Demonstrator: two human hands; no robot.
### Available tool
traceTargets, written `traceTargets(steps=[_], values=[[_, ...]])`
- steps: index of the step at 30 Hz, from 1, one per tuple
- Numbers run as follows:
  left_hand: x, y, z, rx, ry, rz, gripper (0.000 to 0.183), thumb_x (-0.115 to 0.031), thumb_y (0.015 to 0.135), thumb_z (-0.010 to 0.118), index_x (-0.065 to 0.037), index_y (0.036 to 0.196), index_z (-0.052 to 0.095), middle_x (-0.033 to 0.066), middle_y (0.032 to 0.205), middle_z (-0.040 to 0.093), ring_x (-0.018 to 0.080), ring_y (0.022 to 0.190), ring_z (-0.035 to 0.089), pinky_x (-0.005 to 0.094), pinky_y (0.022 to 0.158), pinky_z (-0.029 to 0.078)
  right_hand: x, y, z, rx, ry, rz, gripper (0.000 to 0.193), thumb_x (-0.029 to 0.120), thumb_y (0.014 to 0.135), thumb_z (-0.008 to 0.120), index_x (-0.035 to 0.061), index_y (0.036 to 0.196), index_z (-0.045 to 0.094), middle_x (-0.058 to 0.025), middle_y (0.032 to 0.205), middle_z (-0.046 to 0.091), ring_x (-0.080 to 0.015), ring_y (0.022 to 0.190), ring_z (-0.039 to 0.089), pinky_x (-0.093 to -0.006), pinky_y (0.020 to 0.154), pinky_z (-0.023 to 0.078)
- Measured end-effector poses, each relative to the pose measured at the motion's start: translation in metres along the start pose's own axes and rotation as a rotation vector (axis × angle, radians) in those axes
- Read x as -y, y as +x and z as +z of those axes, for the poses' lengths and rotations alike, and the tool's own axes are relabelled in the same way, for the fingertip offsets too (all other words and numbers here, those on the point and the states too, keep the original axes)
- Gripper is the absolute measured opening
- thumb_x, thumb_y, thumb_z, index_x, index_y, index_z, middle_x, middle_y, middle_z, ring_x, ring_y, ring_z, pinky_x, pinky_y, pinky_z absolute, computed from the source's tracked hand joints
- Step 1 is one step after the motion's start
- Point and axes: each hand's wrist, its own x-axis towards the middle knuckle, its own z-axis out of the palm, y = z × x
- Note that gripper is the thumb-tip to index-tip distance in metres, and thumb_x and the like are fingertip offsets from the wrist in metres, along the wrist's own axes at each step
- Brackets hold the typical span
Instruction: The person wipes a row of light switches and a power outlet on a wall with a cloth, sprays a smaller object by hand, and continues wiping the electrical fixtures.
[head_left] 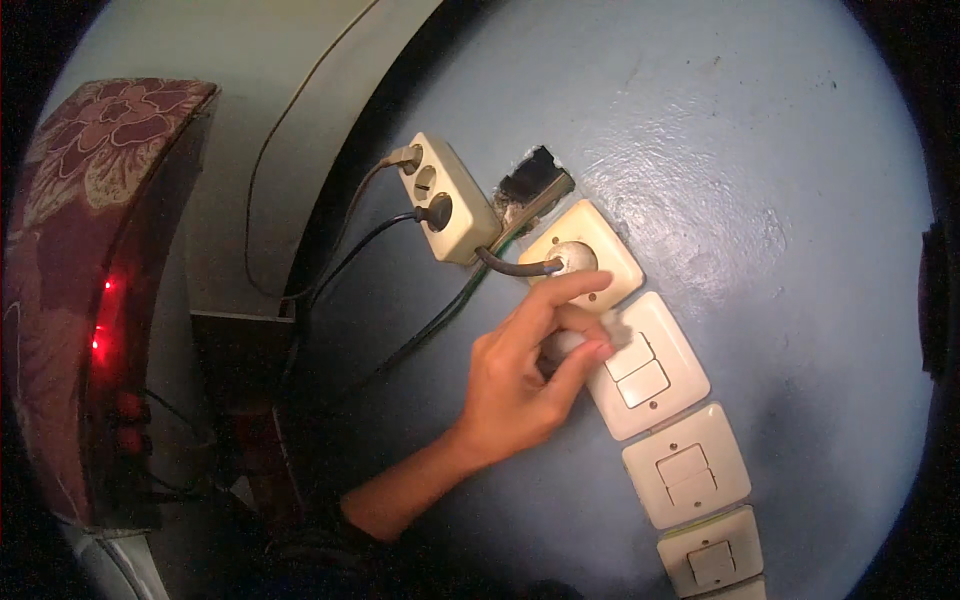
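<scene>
My left hand (510, 390) reaches up from the lower left toward a blue wall. Its thumb and fingers close around a small, soft-looking whitish wad (627, 335), partly hidden and blurred, perhaps tissue or cloth. The wad is at the upper left part of a white double switch (642, 383). Just above, the index finger passes in front of a cream wall socket (622, 262). A round, dirty white plug (573, 256) with a thick grey cord sits in that socket. My right hand is not in view.
A cream power strip (465, 215) with two plugs hangs beside a rough wall hole (533, 180). Another double switch (687, 466) and a smaller switch (711, 563) continue downward. At left stand a floral-covered object (120, 130) and glowing red lights (97, 344); loose cables hang between.
</scene>
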Motion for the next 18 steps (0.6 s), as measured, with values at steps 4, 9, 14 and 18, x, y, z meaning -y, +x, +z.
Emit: traceTargets(steps=[4,9,14,18], values=[[-0.001,0.002,0.002,-0.005,-0.098,-0.04,0.049,0.005,0.083,0.067,0.003,0.128,0.049,0.006,0.087,0.066,0.0099,0.086,0.061,0.0238,0.084,0.045,0.001,-0.002,-0.002,0.009,-0.01,0.003,0.034,0.029,0.093,0.056,-0.0041,0.102,0.059,-0.0227,0.098,0.063,-0.0374,0.085,0.059,-0.0483,0.078,0.047],[-0.002,0.005,0.003,0.011,-0.081,-0.019,0.049,0.005,0.083,0.067,0.003,0.128,0.049,0.0057,0.087,0.065,0.0097,0.086,0.06,0.0229,0.083,0.044,0.002,-0.004,-0.003,0.014,-0.018,0.002,0.034,0.028,0.093,0.056,-0.0038,0.102,0.059,-0.0225,0.097,0.063,-0.0372,0.085,0.059,-0.0482,0.078,0.047],[0.001,-0.002,0.004,-0.008,-0.088,-0.062,0.048,0.004,0.083,0.068,0.002,0.127,0.05,0.0052,0.086,0.065,0.0086,0.084,0.06,0.0227,0.08,0.044,0.001,-0.008,-0.006,0.02,-0.034,0.006,0.033,0.028,0.093,0.056,-0.0036,0.102,0.059,-0.0223,0.097,0.063,-0.037,0.085,0.059,-0.048,0.078,0.047],[-0.003,0.006,0.001,-0.013,-0.009,0.013,0.047,0.003,0.083,0.069,0.002,0.127,0.051,0.0052,0.086,0.065,0.0089,0.084,0.06,0.0227,0.08,0.045,0.003,-0.009,-0.006,0.026,-0.022,0.0,0.033,0.028,0.093,0.056,-0.0034,0.102,0.059,-0.0221,0.097,0.063,-0.0369,0.085,0.059,-0.0479,0.078,0.047]])
